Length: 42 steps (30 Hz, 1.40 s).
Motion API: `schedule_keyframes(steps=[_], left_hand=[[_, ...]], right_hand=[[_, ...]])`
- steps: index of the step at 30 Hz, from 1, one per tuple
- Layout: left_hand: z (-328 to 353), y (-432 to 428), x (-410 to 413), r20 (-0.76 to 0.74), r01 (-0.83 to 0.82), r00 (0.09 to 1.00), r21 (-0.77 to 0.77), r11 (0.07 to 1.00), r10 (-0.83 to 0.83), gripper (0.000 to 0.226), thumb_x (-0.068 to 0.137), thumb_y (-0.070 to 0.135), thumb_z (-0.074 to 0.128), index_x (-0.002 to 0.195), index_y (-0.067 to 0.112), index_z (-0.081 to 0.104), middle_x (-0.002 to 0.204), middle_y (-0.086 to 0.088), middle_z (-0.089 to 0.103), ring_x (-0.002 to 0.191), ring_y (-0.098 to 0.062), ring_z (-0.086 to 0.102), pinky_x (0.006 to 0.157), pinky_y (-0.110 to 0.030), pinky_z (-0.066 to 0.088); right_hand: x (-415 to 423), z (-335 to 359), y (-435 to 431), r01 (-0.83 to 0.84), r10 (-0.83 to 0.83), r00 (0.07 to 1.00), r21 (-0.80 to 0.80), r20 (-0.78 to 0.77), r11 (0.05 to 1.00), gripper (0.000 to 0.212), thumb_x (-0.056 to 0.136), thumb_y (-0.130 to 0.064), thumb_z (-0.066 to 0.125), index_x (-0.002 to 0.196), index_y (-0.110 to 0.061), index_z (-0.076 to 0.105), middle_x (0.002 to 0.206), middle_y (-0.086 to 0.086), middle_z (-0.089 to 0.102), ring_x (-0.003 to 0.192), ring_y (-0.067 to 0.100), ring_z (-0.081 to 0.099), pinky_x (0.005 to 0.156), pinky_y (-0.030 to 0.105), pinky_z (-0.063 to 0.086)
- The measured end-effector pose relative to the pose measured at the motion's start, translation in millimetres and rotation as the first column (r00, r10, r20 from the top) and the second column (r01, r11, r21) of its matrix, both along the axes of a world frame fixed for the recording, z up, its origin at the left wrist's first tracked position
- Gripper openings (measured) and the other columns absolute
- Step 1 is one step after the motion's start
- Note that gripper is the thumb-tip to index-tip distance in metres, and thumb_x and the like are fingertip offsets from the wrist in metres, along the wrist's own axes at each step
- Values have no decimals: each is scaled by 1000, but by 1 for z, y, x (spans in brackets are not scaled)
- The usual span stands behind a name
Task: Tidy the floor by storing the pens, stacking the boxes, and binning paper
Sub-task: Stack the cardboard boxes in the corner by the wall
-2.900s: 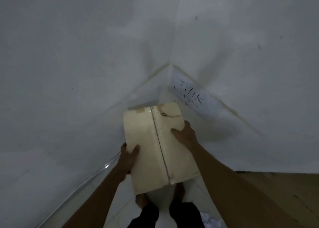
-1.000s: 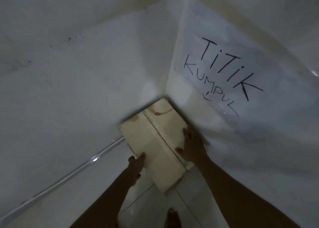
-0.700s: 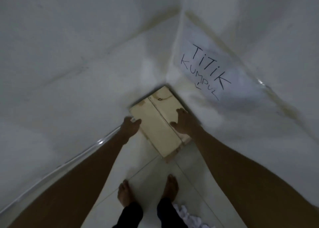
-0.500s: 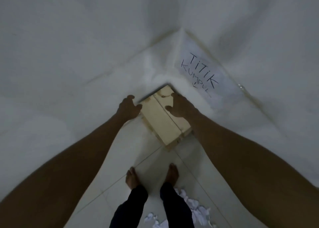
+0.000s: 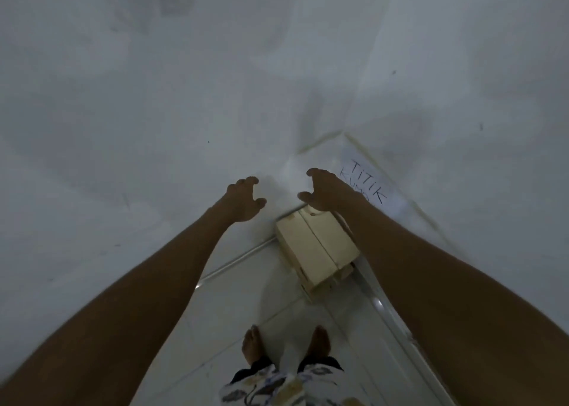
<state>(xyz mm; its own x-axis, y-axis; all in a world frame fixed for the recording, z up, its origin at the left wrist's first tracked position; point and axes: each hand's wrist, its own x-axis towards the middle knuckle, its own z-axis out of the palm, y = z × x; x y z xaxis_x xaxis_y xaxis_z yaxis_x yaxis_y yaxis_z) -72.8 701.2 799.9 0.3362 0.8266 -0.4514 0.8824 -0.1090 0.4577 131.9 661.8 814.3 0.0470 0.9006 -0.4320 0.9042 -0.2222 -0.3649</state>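
A beige cardboard box [image 5: 317,245] lies in the corner of the room on top of another box [image 5: 340,278], whose edge shows beneath it. My left hand [image 5: 243,198] hovers above and to the left of the stack, fingers loosely curled, holding nothing. My right hand [image 5: 326,191] hangs just above the far end of the top box, also empty with loosely curled fingers. Neither hand touches the boxes.
White walls meet in the corner behind the boxes. A paper sign [image 5: 368,187] reading "TITIK KUMPUL" is taped to the right wall. My bare feet [image 5: 254,345] stand on the white tiled floor [image 5: 234,313] in front of the stack.
Both hands set the box down in the corner, let go of it and lifted away. The view has risen as I straightened up.
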Motion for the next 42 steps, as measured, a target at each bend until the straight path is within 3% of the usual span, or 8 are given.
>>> schedule_keyframes(steps=[9, 16, 23, 35, 42], left_hand=[[30, -6, -54, 18, -126, 992, 96, 987, 125, 59, 93, 35, 54, 143, 13, 30, 146, -17, 36, 134, -36, 34, 109, -44, 33], [44, -34, -78, -52, -274, 955, 210, 938, 291, 61, 92, 41, 51, 145, 16, 30, 149, -14, 36, 135, -36, 35, 112, -47, 29], [38, -105, -116, -70, -434, 892, 149, 889, 447, 64, 93, 40, 50, 147, 15, 26, 151, -13, 33, 137, -35, 32, 113, -48, 26], [34, -217, -241, -70, -673, 724, 150, 724, 687, 64, 93, 39, 51, 146, 14, 27, 150, -14, 34, 136, -36, 32, 113, -47, 27], [25, -335, -364, -89, -786, 600, 121, 606, 795, 64, 91, 39, 54, 144, 11, 31, 144, -18, 41, 131, -37, 39, 108, -46, 34]], right_hand=[[-16, 36, 12, -124, 121, 989, 40, 81, 991, 72, 93, -41, 54, 148, -7, 22, 151, 15, 31, 138, 31, 33, 110, 46, 34], [-59, 44, 10, -361, 359, 929, 7, 90, 933, 73, 93, -42, 54, 147, -6, 22, 151, 16, 31, 137, 33, 34, 109, 47, 34], [-112, 49, -2, -551, 549, 829, -10, 101, 834, 75, 93, -42, 54, 148, -5, 19, 151, 17, 29, 137, 33, 33, 110, 47, 34], [-262, 51, -51, -744, 743, 663, -23, 88, 667, 76, 93, -42, 54, 150, -8, 16, 154, 14, 25, 139, 30, 31, 111, 45, 32], [-412, 41, -140, -851, 851, 524, -27, 38, 525, 76, 93, -42, 53, 150, -8, 16, 154, 15, 25, 140, 31, 30, 111, 46, 32]])
